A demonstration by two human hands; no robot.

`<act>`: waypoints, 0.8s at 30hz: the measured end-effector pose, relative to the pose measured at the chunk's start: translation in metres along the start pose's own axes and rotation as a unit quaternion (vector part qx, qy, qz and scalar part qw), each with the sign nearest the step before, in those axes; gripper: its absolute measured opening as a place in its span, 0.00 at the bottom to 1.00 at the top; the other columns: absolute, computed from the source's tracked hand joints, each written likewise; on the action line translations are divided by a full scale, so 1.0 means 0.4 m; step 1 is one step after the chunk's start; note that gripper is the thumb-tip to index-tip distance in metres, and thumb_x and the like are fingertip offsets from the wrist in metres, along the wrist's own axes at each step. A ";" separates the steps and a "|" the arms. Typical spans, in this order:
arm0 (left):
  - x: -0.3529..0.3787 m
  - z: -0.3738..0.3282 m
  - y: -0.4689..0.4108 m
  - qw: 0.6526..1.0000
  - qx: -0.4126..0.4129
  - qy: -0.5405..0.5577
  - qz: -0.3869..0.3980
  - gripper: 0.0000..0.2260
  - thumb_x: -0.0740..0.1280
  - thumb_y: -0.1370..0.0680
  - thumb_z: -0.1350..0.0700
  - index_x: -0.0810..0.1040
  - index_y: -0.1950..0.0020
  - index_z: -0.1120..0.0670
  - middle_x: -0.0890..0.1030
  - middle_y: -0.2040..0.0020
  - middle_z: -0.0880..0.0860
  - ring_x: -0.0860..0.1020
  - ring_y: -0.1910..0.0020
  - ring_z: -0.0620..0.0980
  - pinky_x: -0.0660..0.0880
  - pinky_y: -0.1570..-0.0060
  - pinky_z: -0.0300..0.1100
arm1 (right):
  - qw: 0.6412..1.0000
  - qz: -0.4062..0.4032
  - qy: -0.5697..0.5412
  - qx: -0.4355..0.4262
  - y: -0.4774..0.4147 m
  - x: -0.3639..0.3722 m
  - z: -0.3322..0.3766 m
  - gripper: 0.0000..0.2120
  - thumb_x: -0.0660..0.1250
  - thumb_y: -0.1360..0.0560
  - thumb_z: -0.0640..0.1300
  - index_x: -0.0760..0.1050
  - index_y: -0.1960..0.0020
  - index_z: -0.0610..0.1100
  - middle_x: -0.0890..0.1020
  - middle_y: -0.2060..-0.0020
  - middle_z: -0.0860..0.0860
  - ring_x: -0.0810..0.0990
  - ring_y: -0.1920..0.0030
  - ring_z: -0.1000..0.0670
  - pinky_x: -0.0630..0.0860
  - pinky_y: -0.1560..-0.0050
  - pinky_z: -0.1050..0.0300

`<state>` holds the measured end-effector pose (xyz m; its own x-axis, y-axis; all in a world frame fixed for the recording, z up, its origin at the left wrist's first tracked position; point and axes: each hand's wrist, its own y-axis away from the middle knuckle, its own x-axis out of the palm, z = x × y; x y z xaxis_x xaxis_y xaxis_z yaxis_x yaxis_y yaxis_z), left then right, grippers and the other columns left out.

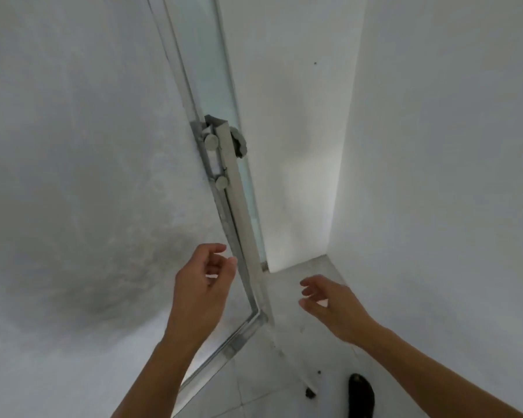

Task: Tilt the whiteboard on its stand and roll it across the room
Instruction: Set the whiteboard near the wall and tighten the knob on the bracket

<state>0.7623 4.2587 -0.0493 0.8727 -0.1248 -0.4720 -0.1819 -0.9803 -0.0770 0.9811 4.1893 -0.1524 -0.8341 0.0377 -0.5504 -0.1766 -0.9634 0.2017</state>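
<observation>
The big smudgy white whiteboard (73, 176) with its grey metal frame is filling the left side, close to the white corner walls (435, 146), and the left hand (203, 285) and right hand (332, 303) are hanging open, holding nothing, probably getting ready to grab its stand post (239, 212).

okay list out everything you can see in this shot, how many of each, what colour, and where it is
whiteboard: one, smudged grey-white, fills the left half
board frame: one, silver metal, along the whiteboard's right and bottom edges
stand post: one, pale grey, centre, beside the frame
round knobs: two, grey, on the bracket joining post and frame
walls: white, forming a corner at right
floor: grey tiles, lower centre
dark shoe or sandal: one, black, bottom edge
left hand: one, open, near the frame, not touching
right hand: one, open, over the floor
</observation>
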 end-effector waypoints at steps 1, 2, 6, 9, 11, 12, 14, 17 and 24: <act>0.015 -0.021 -0.018 0.999 0.005 -0.017 -0.028 0.07 0.67 0.23 0.54 0.76 0.45 0.50 0.81 0.58 0.47 0.80 0.56 0.47 0.78 0.55 0.38 | 0.999 0.020 0.012 -0.034 -0.063 -0.007 0.018 0.18 0.69 0.27 0.52 0.71 0.38 0.54 0.81 0.48 0.57 0.80 0.49 0.60 0.77 0.47 0.61; 0.031 -0.042 -0.036 0.998 0.007 -0.039 -0.058 0.07 0.67 0.23 0.54 0.75 0.45 0.50 0.80 0.59 0.45 0.80 0.57 0.43 0.76 0.58 0.32 | 0.997 0.043 0.016 -0.067 -0.126 -0.013 0.037 0.22 0.69 0.27 0.51 0.69 0.35 0.54 0.80 0.44 0.56 0.79 0.45 0.58 0.77 0.44 0.58; 0.088 -0.116 -0.106 0.980 -0.015 -0.106 -0.165 0.08 0.68 0.24 0.53 0.72 0.46 0.47 0.79 0.59 0.40 0.79 0.59 0.38 0.73 0.65 0.25 | 0.972 0.160 0.018 -0.172 -0.327 -0.011 0.117 0.34 0.69 0.27 0.49 0.57 0.26 0.54 0.69 0.30 0.56 0.70 0.33 0.56 0.72 0.35 0.50; 0.115 -0.156 -0.141 0.964 -0.025 -0.125 -0.234 0.07 0.68 0.24 0.52 0.72 0.49 0.48 0.79 0.59 0.39 0.81 0.59 0.40 0.78 0.61 0.33 | 0.943 0.229 0.042 -0.236 -0.401 0.012 0.148 0.32 0.68 0.27 0.49 0.57 0.28 0.54 0.74 0.33 0.52 0.75 0.37 0.49 0.75 0.39 0.46; 0.126 -0.175 -0.148 0.954 -0.038 -0.128 -0.267 0.05 0.68 0.24 0.51 0.73 0.50 0.49 0.79 0.60 0.39 0.82 0.59 0.44 0.82 0.59 0.44 | 0.935 0.235 0.056 -0.260 -0.413 0.021 0.150 0.28 0.67 0.26 0.49 0.60 0.30 0.50 0.79 0.39 0.49 0.80 0.45 0.45 0.78 0.45 0.44; 0.129 -0.181 -0.147 0.951 -0.044 -0.127 -0.279 0.05 0.67 0.23 0.51 0.74 0.51 0.49 0.79 0.60 0.39 0.82 0.59 0.44 0.83 0.58 0.48 | 0.934 0.229 0.055 -0.269 -0.413 0.023 0.147 0.26 0.67 0.26 0.48 0.61 0.31 0.49 0.80 0.40 0.48 0.81 0.46 0.44 0.78 0.46 0.44; 0.130 -0.193 -0.138 0.945 -0.047 -0.124 -0.299 0.05 0.67 0.23 0.49 0.74 0.52 0.49 0.80 0.61 0.40 0.82 0.60 0.47 0.83 0.59 0.53 | 0.934 0.220 0.050 -0.277 -0.403 0.021 0.139 0.25 0.67 0.26 0.49 0.62 0.32 0.50 0.81 0.41 0.50 0.81 0.45 0.45 0.78 0.45 0.45; 0.125 -0.216 -0.124 0.940 -0.035 -0.140 -0.309 0.04 0.66 0.22 0.49 0.73 0.51 0.48 0.80 0.61 0.41 0.82 0.61 0.48 0.82 0.59 0.54 | 0.934 0.219 0.050 -0.279 -0.383 0.003 0.127 0.24 0.68 0.26 0.49 0.63 0.34 0.51 0.81 0.43 0.51 0.81 0.46 0.46 0.78 0.46 0.46; 0.173 -0.256 -0.034 0.944 0.060 -0.190 -0.264 0.08 0.66 0.22 0.53 0.77 0.55 0.58 0.83 0.66 0.57 0.81 0.67 0.57 0.80 0.63 0.54 | 0.944 0.187 0.048 -0.269 -0.265 -0.074 0.052 0.23 0.68 0.26 0.49 0.64 0.34 0.50 0.80 0.43 0.54 0.80 0.42 0.48 0.77 0.42 0.47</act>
<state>0.8717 4.2478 0.0091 0.6356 0.4620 -0.6185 0.1625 -0.8633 -0.4779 1.0136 4.2959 -0.1408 -0.7296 -0.3304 -0.5988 0.4326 -0.9011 -0.0300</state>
